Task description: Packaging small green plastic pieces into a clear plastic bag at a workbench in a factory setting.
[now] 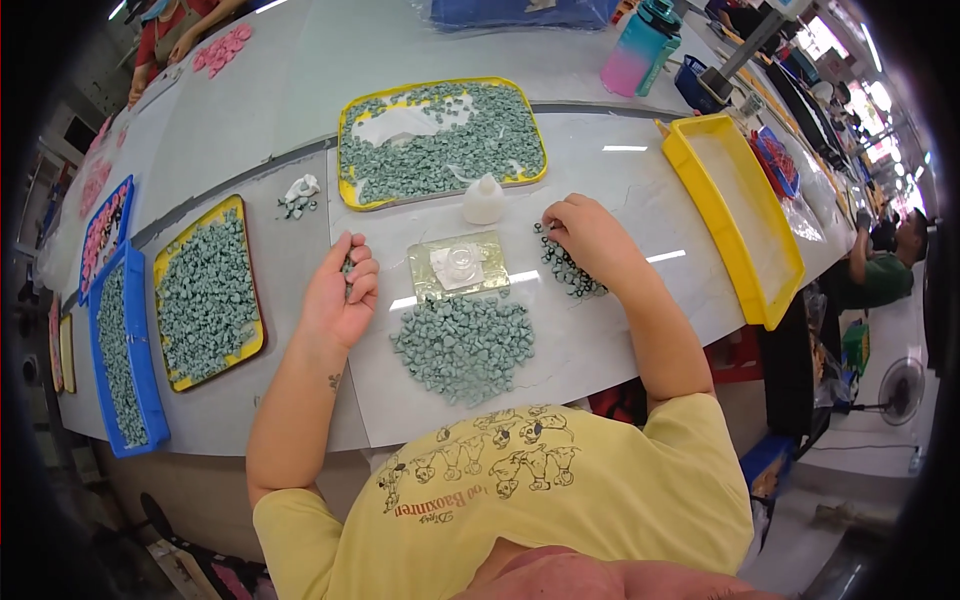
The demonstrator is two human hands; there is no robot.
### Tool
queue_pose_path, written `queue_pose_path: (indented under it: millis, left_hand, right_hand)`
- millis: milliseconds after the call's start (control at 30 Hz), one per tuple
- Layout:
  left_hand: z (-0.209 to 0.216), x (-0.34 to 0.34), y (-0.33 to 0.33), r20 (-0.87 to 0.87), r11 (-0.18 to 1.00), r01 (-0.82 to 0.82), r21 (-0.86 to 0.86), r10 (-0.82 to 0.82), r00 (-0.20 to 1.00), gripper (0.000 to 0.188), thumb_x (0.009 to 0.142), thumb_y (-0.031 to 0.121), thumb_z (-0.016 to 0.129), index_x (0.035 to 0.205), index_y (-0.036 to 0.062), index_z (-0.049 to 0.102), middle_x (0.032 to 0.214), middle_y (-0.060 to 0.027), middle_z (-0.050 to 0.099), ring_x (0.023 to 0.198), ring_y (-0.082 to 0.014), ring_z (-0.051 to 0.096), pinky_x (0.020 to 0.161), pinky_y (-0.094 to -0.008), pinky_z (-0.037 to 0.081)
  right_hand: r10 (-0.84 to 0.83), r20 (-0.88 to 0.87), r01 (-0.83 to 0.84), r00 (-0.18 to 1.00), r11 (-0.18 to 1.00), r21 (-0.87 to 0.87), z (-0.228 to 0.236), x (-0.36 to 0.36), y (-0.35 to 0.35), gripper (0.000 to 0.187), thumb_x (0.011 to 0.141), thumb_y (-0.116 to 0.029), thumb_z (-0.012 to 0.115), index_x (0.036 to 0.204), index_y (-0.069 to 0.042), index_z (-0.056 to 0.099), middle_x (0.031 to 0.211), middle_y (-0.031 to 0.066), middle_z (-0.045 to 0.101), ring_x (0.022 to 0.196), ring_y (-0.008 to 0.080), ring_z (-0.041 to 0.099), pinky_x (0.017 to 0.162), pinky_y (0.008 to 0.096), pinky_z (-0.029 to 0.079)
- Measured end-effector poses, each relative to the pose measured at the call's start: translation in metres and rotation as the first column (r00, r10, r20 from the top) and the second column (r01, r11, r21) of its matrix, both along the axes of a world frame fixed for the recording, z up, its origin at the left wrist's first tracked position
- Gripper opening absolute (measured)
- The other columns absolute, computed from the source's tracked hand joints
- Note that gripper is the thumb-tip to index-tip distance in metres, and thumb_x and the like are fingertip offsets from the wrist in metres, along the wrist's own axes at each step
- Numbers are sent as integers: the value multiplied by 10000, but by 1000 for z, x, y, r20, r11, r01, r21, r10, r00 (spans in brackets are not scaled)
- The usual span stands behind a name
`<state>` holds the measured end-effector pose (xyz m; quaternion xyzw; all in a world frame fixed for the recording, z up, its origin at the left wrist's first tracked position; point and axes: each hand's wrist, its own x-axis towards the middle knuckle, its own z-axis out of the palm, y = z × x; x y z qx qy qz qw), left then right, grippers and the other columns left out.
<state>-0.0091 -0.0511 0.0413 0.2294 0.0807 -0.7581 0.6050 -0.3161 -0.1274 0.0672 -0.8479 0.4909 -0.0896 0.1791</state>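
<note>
My left hand (346, 290) is curled, palm up, with a few small green pieces between its fingers and palm. My right hand (583, 232) has its fingertips pinched together at the top of a small heap of dark ring-like pieces (568, 275); what they grip is too small to make out. Between my hands lies a loose pile of grey-green pieces (463, 345). Just beyond it, a small round clear dish (460, 262) rests on white paper over a yellowish-green square mat (424, 270). Behind the mat stands a white squeeze bottle (484, 200).
A yellow tray (541, 135) of green pieces lies at the far middle, and another yellow tray (262, 335) at left beside a blue bin (152, 410). A long yellow tray (690, 170) sits at right. Farther back are a blue-pink water bottle (640, 50) and a co-worker's arm (205, 25).
</note>
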Motion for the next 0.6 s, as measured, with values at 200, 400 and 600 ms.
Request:
queue_pose_path:
  millis: [200, 400, 600]
  left_hand:
    - [7, 10, -1, -14, 987, -12, 159, 14, 1000, 285, 838, -5, 456, 1121, -33, 432, 796, -46, 453, 575, -88, 354, 410, -193, 266]
    - [-1, 13, 0, 182, 998, 4, 57, -14, 983, 254, 860, 23, 495, 1105, -22, 446, 812, -45, 468, 566, -75, 354, 413, -184, 263]
    - [-8, 21, 4, 57, 999, 36, 23, -37, 998, 203, 884, 79, 517, 1059, -13, 467, 810, -41, 472, 565, -60, 353, 412, -171, 261]
  right_hand:
    - [8, 321, 33, 947, 992, -120, -9, 40, -3, 329, 754, -155, 673, 1045, -30, 582, 969, 123, 571, 862, 249, 546, 758, 320, 455]
    - [-72, 415, 69, 907, 997, 22, -16, 83, -12, 474, 727, -217, 720, 1117, -26, 531, 972, 94, 592, 866, 213, 544, 774, 321, 444]
    - [-75, 526, 44, 847, 997, 70, -15, 85, -3, 388, 721, -141, 705, 1055, -42, 534, 973, 87, 606, 943, 225, 560, 821, 324, 440]
